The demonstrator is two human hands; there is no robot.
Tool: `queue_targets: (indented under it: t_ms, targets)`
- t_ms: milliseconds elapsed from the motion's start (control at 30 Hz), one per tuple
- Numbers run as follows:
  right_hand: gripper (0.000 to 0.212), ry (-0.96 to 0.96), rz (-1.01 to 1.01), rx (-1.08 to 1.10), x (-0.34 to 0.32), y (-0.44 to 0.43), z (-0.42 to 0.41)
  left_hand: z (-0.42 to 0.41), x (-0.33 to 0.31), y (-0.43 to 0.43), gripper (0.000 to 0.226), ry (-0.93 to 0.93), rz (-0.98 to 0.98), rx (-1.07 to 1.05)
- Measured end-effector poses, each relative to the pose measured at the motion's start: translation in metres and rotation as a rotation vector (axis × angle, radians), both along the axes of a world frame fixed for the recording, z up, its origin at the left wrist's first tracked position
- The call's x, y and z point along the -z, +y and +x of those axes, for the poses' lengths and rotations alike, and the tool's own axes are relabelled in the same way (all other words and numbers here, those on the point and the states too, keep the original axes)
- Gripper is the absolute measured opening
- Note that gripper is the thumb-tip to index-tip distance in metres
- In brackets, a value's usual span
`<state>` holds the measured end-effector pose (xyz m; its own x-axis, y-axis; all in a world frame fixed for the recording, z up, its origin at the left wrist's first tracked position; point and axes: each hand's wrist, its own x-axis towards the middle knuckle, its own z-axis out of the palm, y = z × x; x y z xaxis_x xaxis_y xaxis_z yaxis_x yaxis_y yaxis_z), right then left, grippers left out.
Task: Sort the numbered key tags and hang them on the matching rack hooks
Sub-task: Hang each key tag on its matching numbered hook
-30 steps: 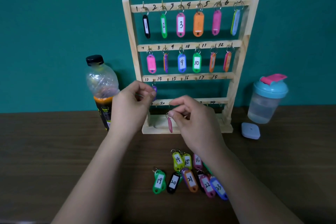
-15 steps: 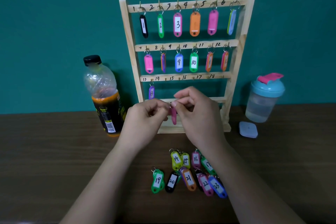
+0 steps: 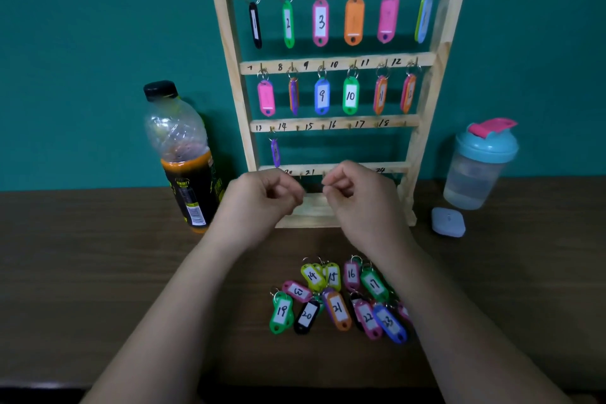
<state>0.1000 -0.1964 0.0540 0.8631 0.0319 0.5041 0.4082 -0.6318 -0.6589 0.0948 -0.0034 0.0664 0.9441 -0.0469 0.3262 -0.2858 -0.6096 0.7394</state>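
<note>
Left hand [image 3: 262, 203] and right hand [image 3: 357, 203] hover at the rack [image 3: 236, 75] foot, fingers curled, nothing visibly held. Hung tags [image 3: 321, 23] point straight down; loose tags [image 3: 337, 310] lie flat on the brown table [image 3: 98, 272], mostly lengthwise front-to-back. Teal wall [image 3: 98, 26] behind

Drink bottle [image 3: 183, 157], lidded shaker cup [image 3: 478, 167], small grey case [image 3: 448, 222] on wooden table [image 3: 98, 272].
</note>
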Motion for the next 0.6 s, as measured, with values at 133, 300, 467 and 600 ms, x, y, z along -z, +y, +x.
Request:
queue_targets:
  t_ms: [133,300,467,600]
  targets:
    - [0.007,0.139,-0.149,-0.053,0.003,-0.012,-0.003,-0.002,0.007,0.017,0.011,0.173,0.221,0.128]
    - [0.01,0.219,-0.192,-0.126,0.01,-0.01,-0.008,-0.003,0.018,0.033,0.019,0.429,0.385,0.248]
    - [0.011,0.249,-0.222,-0.181,0.014,-0.002,-0.011,-0.009,0.019,0.029,0.033,0.56,0.42,0.359]
    - [0.01,0.25,-0.23,-0.191,0.016,0.003,-0.014,-0.009,0.021,0.025,0.038,0.577,0.451,0.404]
